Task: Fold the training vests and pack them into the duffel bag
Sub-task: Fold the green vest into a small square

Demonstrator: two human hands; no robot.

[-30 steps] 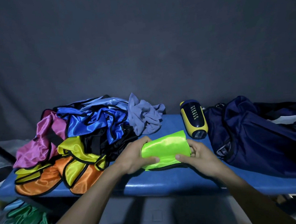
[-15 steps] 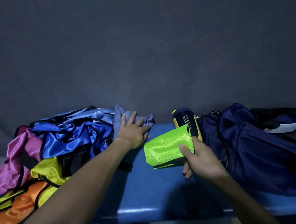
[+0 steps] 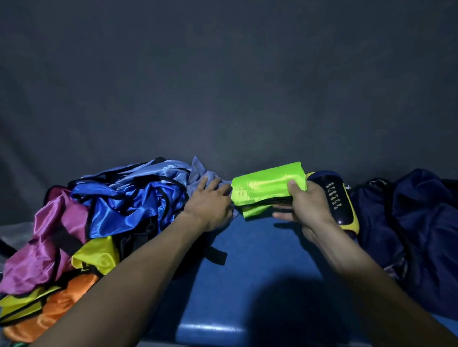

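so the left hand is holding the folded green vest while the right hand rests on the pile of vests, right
Not quite: the hands are swapped. In the head view the right hand holds the folded green vest, while the left hand rests on the pile of vests.

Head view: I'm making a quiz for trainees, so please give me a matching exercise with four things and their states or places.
Things:
1. green vest
2. grey-blue cloth
3. duffel bag
4. orange vest

States:
A. far right on the bench
B. folded, gripped by the right hand
C. near left corner of the pile
D. under the left hand

Pairs: 1-B, 2-D, 3-A, 4-C
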